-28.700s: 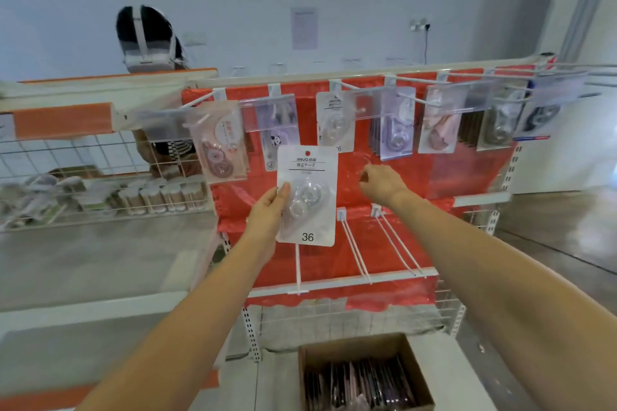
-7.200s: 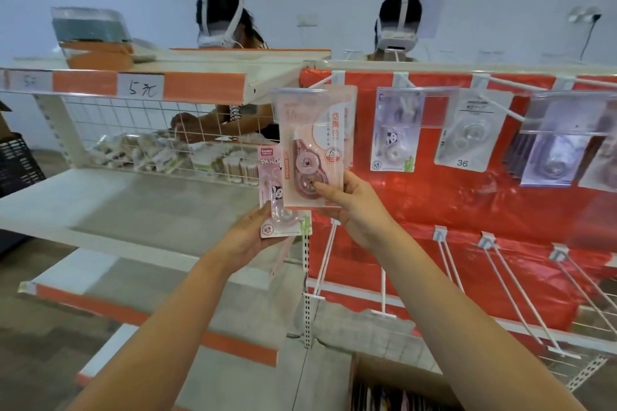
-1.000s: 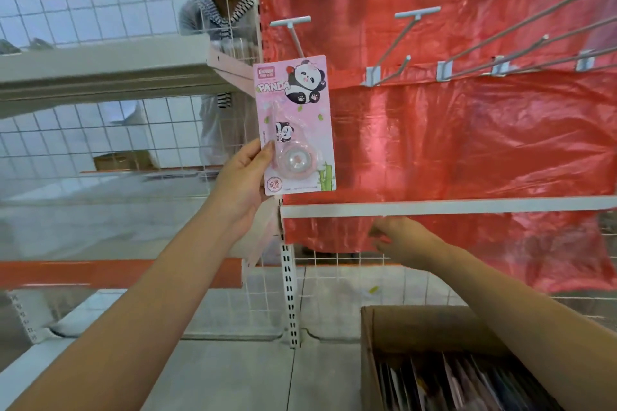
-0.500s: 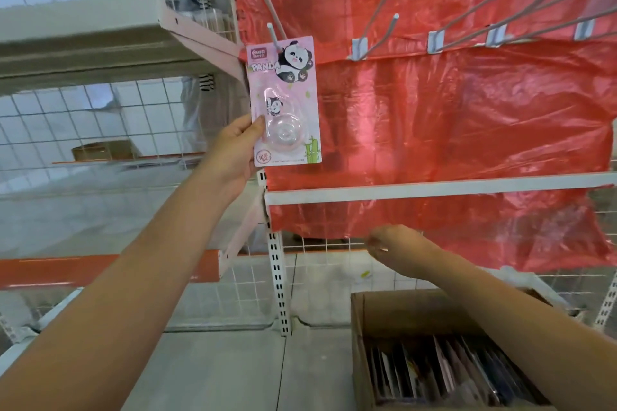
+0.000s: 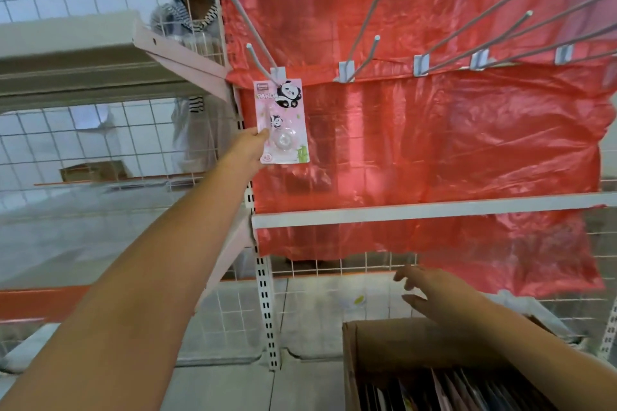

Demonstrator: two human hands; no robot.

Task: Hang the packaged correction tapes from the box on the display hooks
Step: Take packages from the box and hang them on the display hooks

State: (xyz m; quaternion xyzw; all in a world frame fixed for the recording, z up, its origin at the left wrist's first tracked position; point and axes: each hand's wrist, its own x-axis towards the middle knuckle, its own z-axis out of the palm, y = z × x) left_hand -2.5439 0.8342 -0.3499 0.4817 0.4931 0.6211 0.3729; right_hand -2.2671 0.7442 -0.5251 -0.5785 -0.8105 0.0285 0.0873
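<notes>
Head view, looking at a wire-grid display rack draped with red plastic sheeting [image 5: 467, 143]. Left hand [image 5: 248, 148] reaches up to centre-left of frame, thumb and fingers pinching the lower left edge of a pink panda correction tape pack [image 5: 282, 122]. Pack hangs upright against the sheeting, its top at the base of the leftmost display hook [image 5: 258, 58], with the hook wire passing through the pack's top; whether it is fully seated cannot be told. Further empty hooks [image 5: 364, 43] run to the right along the same rail, angled up toward the upper right of frame. Right hand [image 5: 430, 289] sits lower right, fingers spread and relaxed, holding nothing, hovering just above the back edge of the cardboard box [image 5: 400, 344]. Box occupies the bottom right corner, open, with more packaged tapes [image 5: 450, 390] standing on edge inside. White crossbar [image 5: 434, 210] spans the rack below the hung pack. Behind the grid at upper left, a person in a striped top [image 5: 187, 17] is partly visible, blurred
</notes>
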